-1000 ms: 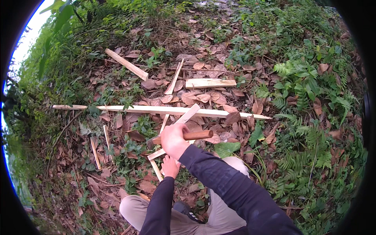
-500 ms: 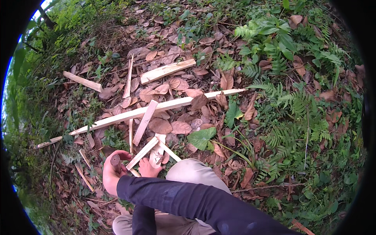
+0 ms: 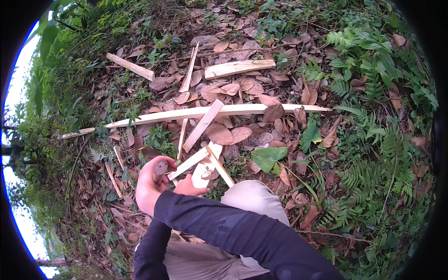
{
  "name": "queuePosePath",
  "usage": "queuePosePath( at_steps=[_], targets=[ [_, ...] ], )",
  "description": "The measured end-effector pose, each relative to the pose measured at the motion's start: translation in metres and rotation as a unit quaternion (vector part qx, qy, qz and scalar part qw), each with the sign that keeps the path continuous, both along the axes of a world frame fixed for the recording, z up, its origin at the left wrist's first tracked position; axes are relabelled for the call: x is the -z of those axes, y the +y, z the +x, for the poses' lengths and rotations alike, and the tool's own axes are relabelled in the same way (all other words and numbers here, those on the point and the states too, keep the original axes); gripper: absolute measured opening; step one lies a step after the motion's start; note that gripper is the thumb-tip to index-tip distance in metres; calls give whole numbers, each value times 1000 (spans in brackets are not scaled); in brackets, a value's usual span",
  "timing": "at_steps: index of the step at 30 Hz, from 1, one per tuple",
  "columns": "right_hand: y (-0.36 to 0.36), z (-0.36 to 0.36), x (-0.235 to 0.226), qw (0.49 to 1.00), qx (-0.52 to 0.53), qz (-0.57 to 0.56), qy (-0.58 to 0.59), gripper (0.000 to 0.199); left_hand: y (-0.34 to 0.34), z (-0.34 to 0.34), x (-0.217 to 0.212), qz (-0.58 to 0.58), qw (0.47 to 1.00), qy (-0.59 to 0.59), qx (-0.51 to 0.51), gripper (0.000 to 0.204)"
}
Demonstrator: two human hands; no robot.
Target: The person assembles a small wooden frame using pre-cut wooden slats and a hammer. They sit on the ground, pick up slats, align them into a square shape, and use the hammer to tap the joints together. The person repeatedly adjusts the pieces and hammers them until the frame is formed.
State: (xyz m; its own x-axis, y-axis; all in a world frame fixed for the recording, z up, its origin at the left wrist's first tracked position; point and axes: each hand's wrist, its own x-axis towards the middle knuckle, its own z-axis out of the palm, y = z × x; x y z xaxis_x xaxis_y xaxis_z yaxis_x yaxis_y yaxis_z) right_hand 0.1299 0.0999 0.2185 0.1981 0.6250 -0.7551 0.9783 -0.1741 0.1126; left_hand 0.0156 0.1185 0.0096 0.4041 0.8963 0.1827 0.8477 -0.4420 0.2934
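Observation:
My right hand (image 3: 150, 183), reaching across to the left, is closed round a brown wooden handle (image 3: 160, 167) with a round end facing up. The rest of that tool is hidden. Under the right forearm, my left hand (image 3: 189, 186) is low at the ground, its fingers partly hidden and closed on a pale strip of wood whose short end shows beside it. Its thumb lies against a wide pale piece of split wood (image 3: 201, 173) with dark bits on it. A flat stick (image 3: 189, 162) and a thin stick (image 3: 220, 165) meet at that piece's far end.
A long pale pole (image 3: 163, 116) crosses the leaf litter, with a short board (image 3: 204, 125) leaning over it. Beyond lie a thick split piece (image 3: 240, 68), a narrow splinter (image 3: 190, 70) and another stick (image 3: 130, 66). Ferns (image 3: 368, 121) grow at right; my knee (image 3: 254, 198) is close by.
The view has shifted, so the ground and wood appear farther right and somewhat higher. The handle's round end now faces more toward me; both hands stay at the same wood.

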Motion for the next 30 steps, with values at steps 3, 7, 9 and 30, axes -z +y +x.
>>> queuePosePath(
  at_steps=[3,7,9,30],
  targets=[
    [11,4,0,999,-3,6,50,28,8,-33,-9,-74,978,59,184,52],
    [-18,48,-52,984,89,104,112,38,9,-57,-66,-246,823,266,438,52],
    [-28,63,-67,987,93,121,55,38,3,-46,-119,-198,799,354,444,52],
    [-49,106,-30,957,185,225,-1,32,36,-107,-230,-112,885,291,345,35]
  ],
)
